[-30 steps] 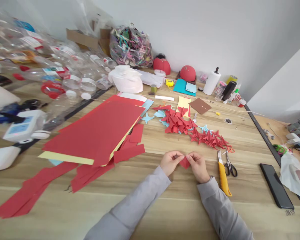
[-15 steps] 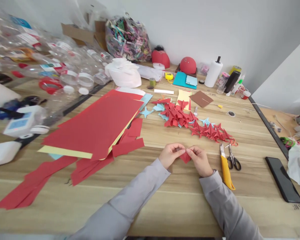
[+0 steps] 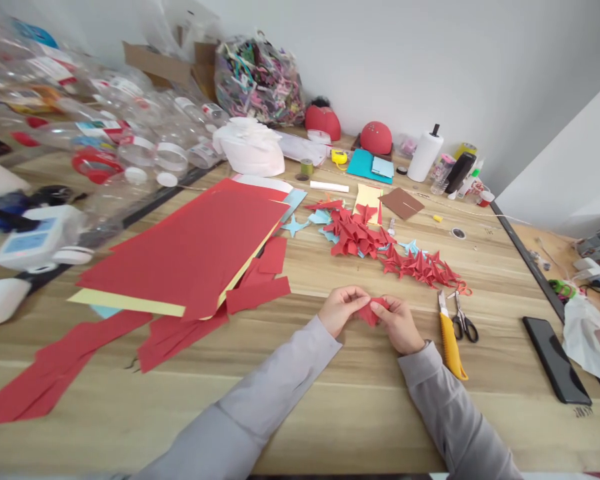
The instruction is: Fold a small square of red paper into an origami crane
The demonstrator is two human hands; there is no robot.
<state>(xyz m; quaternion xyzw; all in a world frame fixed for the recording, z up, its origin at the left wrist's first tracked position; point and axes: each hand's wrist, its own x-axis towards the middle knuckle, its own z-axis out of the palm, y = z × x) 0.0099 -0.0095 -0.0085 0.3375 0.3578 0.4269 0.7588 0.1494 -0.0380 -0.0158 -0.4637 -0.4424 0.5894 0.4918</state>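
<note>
**Left hand** (image 3: 341, 310) and **right hand** (image 3: 399, 325) pinch a small piece of red paper (image 3: 373, 311) between thumbs and bent fingertips. The hands are drawn close together, nearly meeting over it. The fingers hide part of the paper, so its exact fold cannot be told. It appears to be held just above the table (image 3: 330, 427), with grey sleeves (image 3: 280, 373) running back from both wrists.

*Handling:* a close, even pinch from both sides steadies so small a piece, and fingertip pressure near its edges gives control over each crease.

*Around the paper:* just to its right lie a yellow utility knife (image 3: 450, 347) and scissors (image 3: 464, 327), with a black phone (image 3: 555, 360) farther right. Directly beyond it is a loose band of red folded figures (image 3: 355, 233), with small blue folded pieces (image 3: 295, 227) at its near-left end. To its left, a stack of red sheets (image 3: 180, 253) rests on a yellow sheet (image 3: 125, 302), and long red strips (image 3: 65, 360) lie nearer the far-left edge of the view. Well beyond it stand clear plastic bottles (image 3: 135, 127) and a paper towel roll (image 3: 425, 157).
</note>
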